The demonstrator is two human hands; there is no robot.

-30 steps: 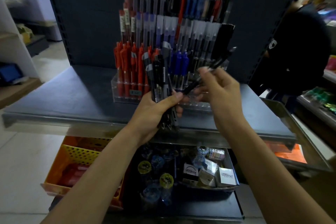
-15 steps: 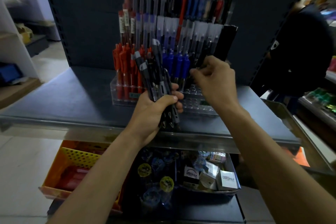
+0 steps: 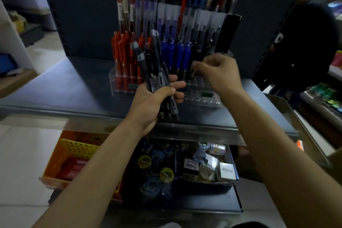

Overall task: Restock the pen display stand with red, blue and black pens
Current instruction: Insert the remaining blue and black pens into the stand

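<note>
Holding black pens point(image 3: 155, 72), left hand point(image 3: 153, 102) fronts stand point(image 3: 201, 96) of red pens point(image 3: 124, 57).

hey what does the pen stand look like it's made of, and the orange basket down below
The pen stand looks like clear hard plastic, likely acrylic: glossy, see-through, with the shelf visible through it. The orange basket looks like moulded plastic, matte, with rows of punched holes.
</note>
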